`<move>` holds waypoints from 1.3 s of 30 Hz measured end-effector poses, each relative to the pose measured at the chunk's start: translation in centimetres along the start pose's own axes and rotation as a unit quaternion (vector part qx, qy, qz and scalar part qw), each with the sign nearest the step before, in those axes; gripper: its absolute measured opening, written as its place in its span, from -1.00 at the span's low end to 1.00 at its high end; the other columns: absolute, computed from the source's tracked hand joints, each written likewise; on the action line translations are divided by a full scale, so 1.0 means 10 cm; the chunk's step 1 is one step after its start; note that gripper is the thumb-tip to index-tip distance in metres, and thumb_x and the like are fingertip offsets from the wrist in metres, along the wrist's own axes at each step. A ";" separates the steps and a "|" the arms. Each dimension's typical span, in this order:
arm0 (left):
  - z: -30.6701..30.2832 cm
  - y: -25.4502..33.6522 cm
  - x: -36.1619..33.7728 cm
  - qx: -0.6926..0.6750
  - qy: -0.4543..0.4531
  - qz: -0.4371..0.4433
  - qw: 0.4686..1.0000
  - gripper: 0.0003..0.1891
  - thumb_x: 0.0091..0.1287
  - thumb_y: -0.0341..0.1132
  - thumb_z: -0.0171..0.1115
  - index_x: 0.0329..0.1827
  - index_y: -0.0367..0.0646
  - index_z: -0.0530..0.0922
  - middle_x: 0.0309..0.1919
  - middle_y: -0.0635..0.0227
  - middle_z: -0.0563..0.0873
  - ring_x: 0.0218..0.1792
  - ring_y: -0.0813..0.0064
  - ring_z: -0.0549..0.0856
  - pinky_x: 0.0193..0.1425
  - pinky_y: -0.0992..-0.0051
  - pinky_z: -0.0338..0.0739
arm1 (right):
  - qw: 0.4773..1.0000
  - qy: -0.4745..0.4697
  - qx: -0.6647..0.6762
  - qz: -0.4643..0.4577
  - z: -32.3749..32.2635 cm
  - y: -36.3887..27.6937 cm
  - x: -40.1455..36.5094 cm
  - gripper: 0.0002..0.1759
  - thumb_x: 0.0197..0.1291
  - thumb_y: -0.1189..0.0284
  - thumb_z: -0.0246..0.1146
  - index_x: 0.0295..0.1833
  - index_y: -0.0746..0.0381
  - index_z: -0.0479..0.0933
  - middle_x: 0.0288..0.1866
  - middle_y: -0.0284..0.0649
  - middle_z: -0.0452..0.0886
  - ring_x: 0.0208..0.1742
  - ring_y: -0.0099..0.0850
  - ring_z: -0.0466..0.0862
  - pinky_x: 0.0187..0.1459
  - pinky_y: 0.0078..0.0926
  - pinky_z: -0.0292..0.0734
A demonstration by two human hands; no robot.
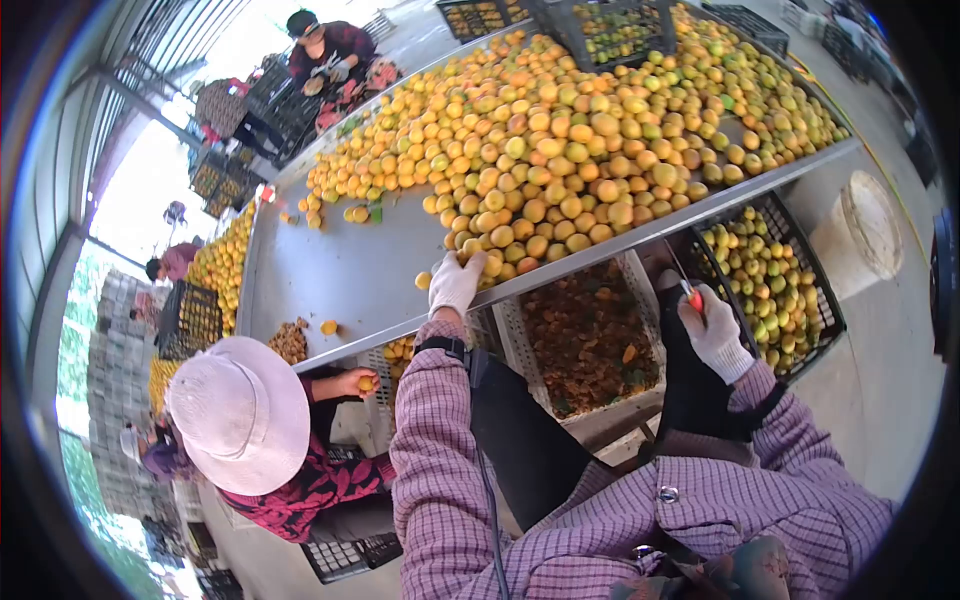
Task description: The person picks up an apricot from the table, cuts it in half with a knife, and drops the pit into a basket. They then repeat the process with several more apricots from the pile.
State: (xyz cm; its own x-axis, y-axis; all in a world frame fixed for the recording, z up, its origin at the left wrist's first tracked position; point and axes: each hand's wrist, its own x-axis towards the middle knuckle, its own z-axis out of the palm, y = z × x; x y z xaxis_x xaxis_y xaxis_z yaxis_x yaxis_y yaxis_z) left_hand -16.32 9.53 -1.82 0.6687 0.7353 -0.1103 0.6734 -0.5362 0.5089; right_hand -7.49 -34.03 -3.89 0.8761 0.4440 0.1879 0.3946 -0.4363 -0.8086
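My left hand, in a white knit glove, reaches over the near rim of the metal table to the edge of the apricot pile. Its fingers curl down onto an apricot there, mostly hidden by the glove. A single apricot lies just left of the hand. Held out to the right, my gloved right hand is closed around a small knife with a red handle, its thin blade pointing up and left. This hand is above my knee, beside a black crate of greenish apricots.
Below the table rim stands a white crate of brown pits or scraps. A person in a pale hat sits close on my left, an apricot in hand. A white bucket stands at right. Another black crate rests on the pile's far side.
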 end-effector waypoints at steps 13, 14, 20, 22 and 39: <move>-0.03 0.47 0.12 0.215 0.039 0.008 0.976 -0.41 0.38 0.16 0.23 0.23 -0.14 0.64 0.07 -0.07 0.75 0.10 -0.11 0.74 0.19 0.06 0.60 | 0.998 -0.033 0.041 0.018 -0.05 0.03 0.06 -0.79 0.39 0.28 0.31 -0.07 0.17 0.52 -0.36 0.03 0.65 -0.24 0.14 0.71 -0.26 -0.14 0.56; -0.09 0.58 0.14 0.242 0.064 0.054 0.967 -0.42 0.36 0.15 0.24 0.22 -0.13 0.64 0.02 -0.06 0.76 0.04 -0.09 0.76 0.16 0.06 0.62 | 0.998 -0.030 0.043 0.025 -0.05 0.00 0.05 -0.79 0.40 0.28 0.31 -0.08 0.18 0.53 -0.37 0.04 0.65 -0.25 0.14 0.71 -0.27 -0.17 0.57; 0.11 0.82 0.82 0.174 0.085 0.175 0.965 -0.40 0.28 0.07 0.34 0.29 -0.10 0.61 -0.01 -0.04 0.76 0.04 -0.05 0.75 0.17 0.10 0.62 | 0.999 -0.015 0.027 0.012 -0.02 -0.04 0.09 -0.78 0.41 0.27 0.29 -0.10 0.20 0.54 -0.38 0.02 0.65 -0.28 0.11 0.73 -0.27 -0.22 0.59; 0.28 0.78 0.95 0.142 0.070 0.188 0.969 -0.38 0.27 0.07 0.34 0.31 -0.10 0.60 0.00 -0.04 0.75 0.08 -0.05 0.73 0.21 0.12 0.59 | 0.999 -0.021 0.026 0.029 -0.06 -0.06 0.09 -0.79 0.39 0.28 0.31 -0.09 0.20 0.55 -0.37 0.01 0.67 -0.30 0.07 0.74 -0.25 -0.25 0.60; 0.46 1.04 0.92 0.261 -0.021 0.125 0.957 -0.39 0.13 0.14 0.32 0.17 -0.02 0.73 0.24 0.01 0.66 0.22 -0.04 0.65 0.21 0.12 0.57 | 0.998 -0.019 0.049 0.027 -0.11 0.04 0.02 -0.80 0.36 0.32 0.34 -0.10 0.22 0.55 -0.40 -0.02 0.67 -0.33 0.03 0.75 -0.28 -0.26 0.61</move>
State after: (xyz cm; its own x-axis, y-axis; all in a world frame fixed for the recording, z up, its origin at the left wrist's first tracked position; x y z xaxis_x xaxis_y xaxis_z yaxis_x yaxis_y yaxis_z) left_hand -1.72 8.83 -1.44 0.8337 0.5464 -0.0801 0.5498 -0.8348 0.0283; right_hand -6.83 -34.92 -3.59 0.8834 0.4520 0.1238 0.3170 -0.3817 -0.8682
